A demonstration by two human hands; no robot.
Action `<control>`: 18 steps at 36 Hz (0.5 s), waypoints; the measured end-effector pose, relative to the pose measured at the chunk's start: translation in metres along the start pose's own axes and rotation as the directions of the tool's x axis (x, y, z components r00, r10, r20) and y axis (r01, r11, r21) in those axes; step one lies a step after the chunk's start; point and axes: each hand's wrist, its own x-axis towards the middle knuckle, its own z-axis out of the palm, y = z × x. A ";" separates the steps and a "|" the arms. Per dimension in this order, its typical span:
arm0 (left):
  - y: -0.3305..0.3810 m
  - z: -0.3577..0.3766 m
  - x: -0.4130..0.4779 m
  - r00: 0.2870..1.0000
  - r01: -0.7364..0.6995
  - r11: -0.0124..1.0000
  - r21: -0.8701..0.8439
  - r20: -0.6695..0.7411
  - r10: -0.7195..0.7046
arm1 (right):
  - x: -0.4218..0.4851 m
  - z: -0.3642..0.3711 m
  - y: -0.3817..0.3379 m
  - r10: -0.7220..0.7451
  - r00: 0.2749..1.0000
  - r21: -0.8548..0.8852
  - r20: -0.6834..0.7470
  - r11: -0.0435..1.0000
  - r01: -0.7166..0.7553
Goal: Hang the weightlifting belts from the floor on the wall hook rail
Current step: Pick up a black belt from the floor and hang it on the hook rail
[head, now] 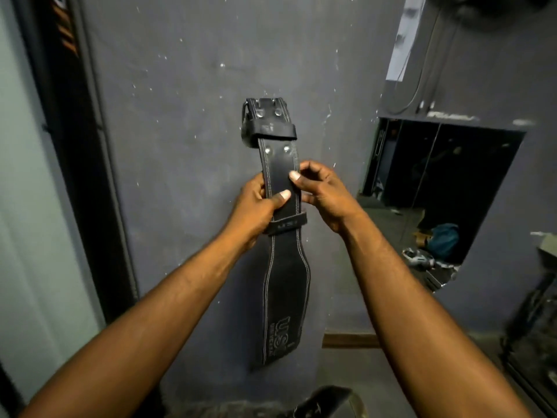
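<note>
While it hangs lengthwise in front of the dark grey wall, the black leather weightlifting belt is held by its narrow strap section. Its buckle end is uppermost and the wide stitched back panel with pale lettering drops toward the floor. That orientation suits the job: the metal buckle is probably the part that will catch on a hook, so it is presented high and close to the wall. No hook rail can be made out, and whether the buckle end is already caught on anything I cannot tell.

The left hand wraps the strap's left edge just above the keeper loop, thumb pressed flat across the front. The right hand pinches the opposite edge a little higher, thumb on the face and fingers curled behind. A grip on each edge would keep the stiff leather from twisting as it is lined up.

At the bottom of the view lies part of a second belt, dark and curled on the floor, seemingly waiting its turn. To the right a wall mirror reflects a cluttered floor with a blue bag. To the left runs a dark door frame.
</note>
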 end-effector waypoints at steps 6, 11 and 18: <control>0.011 -0.002 0.021 0.973 -0.199 0.963 0.183 -0.082 0.216 | 0.000 0.025 -0.003 0.056 0.987 0.135 -0.150 0.990 -0.036; 0.026 -0.002 0.041 0.943 -0.290 0.948 0.129 -0.131 0.306 | -0.010 0.041 0.017 0.183 0.982 0.091 -0.047 0.980 -0.178; 0.045 -0.003 0.053 0.935 -0.304 0.952 0.038 -0.181 0.305 | -0.003 0.046 0.013 0.045 0.996 0.148 -0.071 0.988 -0.034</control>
